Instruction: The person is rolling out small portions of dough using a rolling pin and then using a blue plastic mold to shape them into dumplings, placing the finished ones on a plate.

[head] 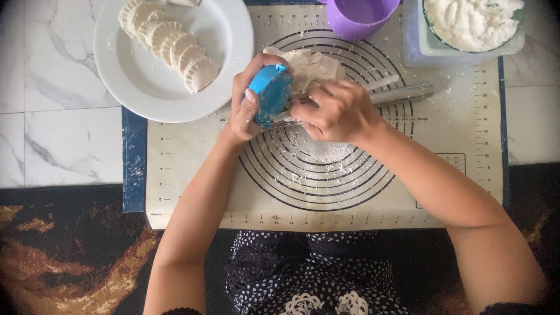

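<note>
Blue dumpling press [271, 94] up off the mat, folded shut between both hands.

The left hand [245, 105] wraps its fingers round the press from the outside, gripping it; the right hand [337, 111] is curled closed against its inner edge, over the floury centre of the ringed baking mat [466, 128]. Dough scraps [312, 67] and a metal rolling pin [402, 93] lie just behind. Upper left, a white plate [146, 87] carries a row of crimped dumplings [172, 44]; a purple cup [359, 16] and a flour bowl [472, 23] sit along the far edge.

arms: bare to above the elbows
sleeve edges: dark, barely visible
garment: dark fabric, small white dots, white lace trim
</note>
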